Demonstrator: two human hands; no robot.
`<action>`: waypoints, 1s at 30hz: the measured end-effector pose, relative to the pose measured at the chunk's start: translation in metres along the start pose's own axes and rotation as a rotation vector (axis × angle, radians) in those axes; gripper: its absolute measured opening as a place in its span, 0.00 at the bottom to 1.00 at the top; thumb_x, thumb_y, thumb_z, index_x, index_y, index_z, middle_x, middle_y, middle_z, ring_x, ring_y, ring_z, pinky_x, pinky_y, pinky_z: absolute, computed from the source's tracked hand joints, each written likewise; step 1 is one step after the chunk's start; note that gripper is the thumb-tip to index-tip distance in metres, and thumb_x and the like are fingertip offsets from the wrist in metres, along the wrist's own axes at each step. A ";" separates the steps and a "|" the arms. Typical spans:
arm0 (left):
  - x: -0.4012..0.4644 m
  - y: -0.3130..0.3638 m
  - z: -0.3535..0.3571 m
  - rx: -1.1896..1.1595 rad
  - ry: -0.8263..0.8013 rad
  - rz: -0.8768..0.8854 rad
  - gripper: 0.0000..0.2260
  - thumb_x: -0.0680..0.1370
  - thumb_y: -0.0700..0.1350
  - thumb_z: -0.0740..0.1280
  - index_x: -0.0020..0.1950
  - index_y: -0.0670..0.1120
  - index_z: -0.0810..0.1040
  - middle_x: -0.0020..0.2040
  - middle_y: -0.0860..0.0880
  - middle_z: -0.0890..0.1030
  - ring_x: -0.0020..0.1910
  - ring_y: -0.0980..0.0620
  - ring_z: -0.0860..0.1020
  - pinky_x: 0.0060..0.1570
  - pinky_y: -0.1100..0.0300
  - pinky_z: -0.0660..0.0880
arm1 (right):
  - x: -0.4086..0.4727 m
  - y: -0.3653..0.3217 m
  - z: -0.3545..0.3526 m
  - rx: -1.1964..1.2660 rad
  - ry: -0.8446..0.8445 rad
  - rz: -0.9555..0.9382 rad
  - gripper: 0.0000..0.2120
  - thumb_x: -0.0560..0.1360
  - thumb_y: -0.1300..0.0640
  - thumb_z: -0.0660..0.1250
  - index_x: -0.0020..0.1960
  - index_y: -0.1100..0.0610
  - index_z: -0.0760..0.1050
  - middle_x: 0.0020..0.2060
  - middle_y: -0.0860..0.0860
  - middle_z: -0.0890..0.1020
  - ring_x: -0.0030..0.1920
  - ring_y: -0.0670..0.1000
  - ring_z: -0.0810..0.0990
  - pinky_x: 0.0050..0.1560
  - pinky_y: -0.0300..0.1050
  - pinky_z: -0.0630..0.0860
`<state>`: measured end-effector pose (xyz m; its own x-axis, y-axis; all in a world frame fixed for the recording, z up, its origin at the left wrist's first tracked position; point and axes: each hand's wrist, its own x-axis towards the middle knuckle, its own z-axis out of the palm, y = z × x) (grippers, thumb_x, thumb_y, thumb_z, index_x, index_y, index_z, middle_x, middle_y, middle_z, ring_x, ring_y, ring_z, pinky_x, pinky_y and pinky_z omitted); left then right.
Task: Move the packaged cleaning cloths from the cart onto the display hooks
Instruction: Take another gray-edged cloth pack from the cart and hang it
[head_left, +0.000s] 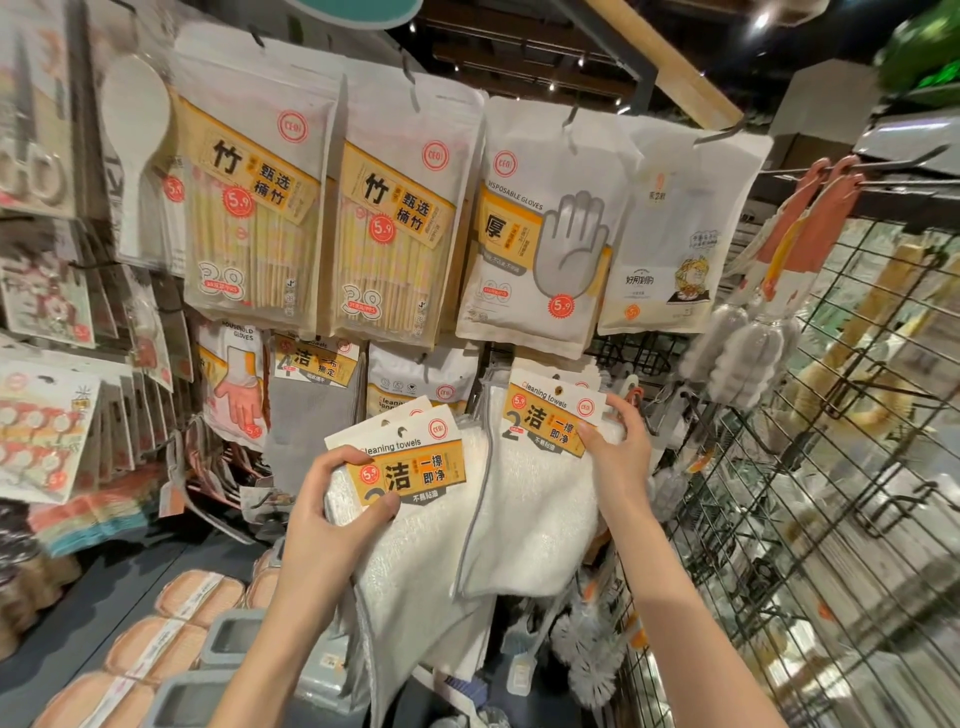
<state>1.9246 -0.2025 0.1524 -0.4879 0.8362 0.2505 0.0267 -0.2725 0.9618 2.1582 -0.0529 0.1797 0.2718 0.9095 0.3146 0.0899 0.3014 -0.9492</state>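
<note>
cloths (415, 514) gripped in both hands (332, 514)

The display is evenly and brightly lit from above and in front, while the ceiling stays dark apart from small spotlights (762, 20) that flare white. The wide-angle lens bends the picture toward its edges, so the wire rack (831, 467) at right leans and curves, and both side edges smear with motion blur. Print on the towel label (408, 470) near the middle reads sharply, the plastic bags (400, 223) above show soft sheen, and shadows are faint, darkest on the low shelf (104, 597) at lower left.
</note>
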 end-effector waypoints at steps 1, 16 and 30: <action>0.001 -0.001 -0.001 0.005 0.009 0.003 0.18 0.69 0.35 0.74 0.49 0.55 0.75 0.53 0.55 0.79 0.52 0.58 0.76 0.50 0.57 0.73 | 0.002 0.002 0.000 0.004 0.012 0.008 0.19 0.72 0.70 0.67 0.59 0.53 0.73 0.62 0.53 0.74 0.61 0.52 0.74 0.47 0.31 0.74; 0.002 0.003 0.000 0.016 -0.030 0.016 0.18 0.69 0.34 0.73 0.47 0.58 0.79 0.49 0.64 0.80 0.54 0.57 0.77 0.58 0.46 0.74 | 0.038 0.019 0.018 -0.193 0.143 -0.009 0.17 0.70 0.66 0.71 0.54 0.54 0.71 0.51 0.49 0.76 0.54 0.50 0.74 0.50 0.42 0.68; -0.001 0.005 0.004 0.026 -0.053 -0.005 0.10 0.69 0.36 0.75 0.38 0.50 0.77 0.47 0.58 0.83 0.49 0.59 0.78 0.50 0.59 0.73 | 0.049 0.031 0.031 -0.389 0.187 -0.036 0.08 0.73 0.61 0.69 0.47 0.51 0.74 0.48 0.49 0.70 0.47 0.52 0.73 0.39 0.43 0.63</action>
<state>1.9286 -0.2028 0.1579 -0.4409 0.8619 0.2507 0.0477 -0.2564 0.9654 2.1450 0.0103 0.1654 0.4280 0.8219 0.3760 0.4471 0.1690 -0.8784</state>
